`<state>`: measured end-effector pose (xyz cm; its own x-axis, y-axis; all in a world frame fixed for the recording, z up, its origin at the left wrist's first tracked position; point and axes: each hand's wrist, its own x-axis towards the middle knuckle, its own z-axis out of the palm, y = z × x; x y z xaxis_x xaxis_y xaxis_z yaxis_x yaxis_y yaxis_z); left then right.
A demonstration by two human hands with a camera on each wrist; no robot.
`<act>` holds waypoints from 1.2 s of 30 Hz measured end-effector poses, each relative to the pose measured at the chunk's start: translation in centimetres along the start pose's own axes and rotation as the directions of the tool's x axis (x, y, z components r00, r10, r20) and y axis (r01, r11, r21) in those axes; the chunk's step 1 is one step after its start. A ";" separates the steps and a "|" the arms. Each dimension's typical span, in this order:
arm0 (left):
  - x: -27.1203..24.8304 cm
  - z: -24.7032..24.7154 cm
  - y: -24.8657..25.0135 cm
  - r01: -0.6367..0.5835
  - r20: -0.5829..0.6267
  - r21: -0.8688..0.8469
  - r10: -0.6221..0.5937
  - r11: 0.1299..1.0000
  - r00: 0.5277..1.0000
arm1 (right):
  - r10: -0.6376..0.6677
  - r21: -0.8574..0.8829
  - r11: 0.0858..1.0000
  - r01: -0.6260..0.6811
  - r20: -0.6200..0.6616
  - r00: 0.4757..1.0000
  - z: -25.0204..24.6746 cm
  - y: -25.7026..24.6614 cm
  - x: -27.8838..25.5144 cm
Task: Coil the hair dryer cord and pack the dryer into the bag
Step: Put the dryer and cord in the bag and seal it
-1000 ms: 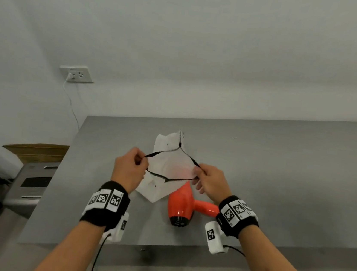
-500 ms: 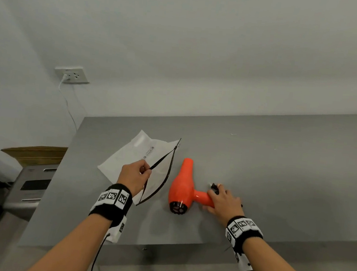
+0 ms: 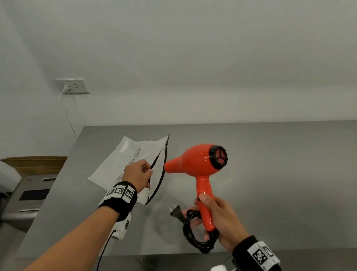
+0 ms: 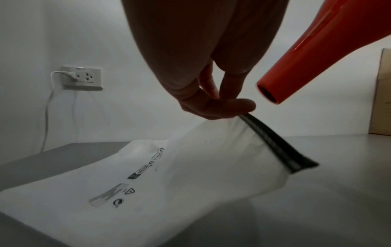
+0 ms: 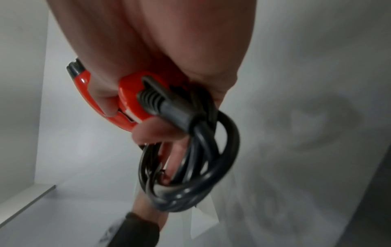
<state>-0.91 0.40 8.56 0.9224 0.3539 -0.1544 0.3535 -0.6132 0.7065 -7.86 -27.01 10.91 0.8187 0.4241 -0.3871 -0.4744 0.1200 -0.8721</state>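
An orange hair dryer (image 3: 199, 161) hangs above the grey table (image 3: 279, 181), its nozzle (image 4: 275, 93) pointing left at the bag's mouth. My right hand (image 3: 214, 216) grips its handle (image 5: 127, 100) together with the coiled black cord (image 3: 197, 234) (image 5: 190, 167); the plug (image 3: 175, 211) sticks out to the left. A white bag (image 3: 124, 164) (image 4: 169, 183) with a black zip edge (image 3: 160, 173) lies on the table. My left hand (image 3: 139, 174) (image 4: 222, 107) pinches the upper zip edge (image 4: 275, 145) and lifts it, holding the mouth open.
A wall socket (image 3: 72, 86) with a white cable plugged in sits on the wall at the left. A brown box (image 3: 34, 162) and a grey appliance (image 3: 28, 195) stand left of the table. Another box (image 4: 383, 93) stands at the table's far right.
My right hand let go of the bag, took the dryer's handle and cord, and lifted the dryer off the table. The bag swung round with its mouth facing right.
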 end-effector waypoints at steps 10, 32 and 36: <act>-1.2 0.7 2.8 -0.355 -0.039 0.042 0.357 0.934 0.933 | 0.182 -0.119 0.978 -0.173 0.071 0.981 2.2 2.3 1.2; -9.4 2.3 2.3 -0.583 0.058 -0.053 0.586 0.810 0.808 | 0.097 0.453 0.889 -0.069 -0.040 0.994 1.0 -0.7 7.8; -10.5 2.9 5.0 -0.526 0.036 -0.168 0.538 0.834 0.842 | 0.031 0.191 0.981 -0.017 -0.073 0.997 2.2 -0.1 7.7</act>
<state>-8.43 -8.39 11.71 0.9726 -0.0572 0.2252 -0.2162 -0.5785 0.7865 -2.23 -21.83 8.73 0.8249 0.3612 -0.4348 -0.5411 0.2824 -0.7921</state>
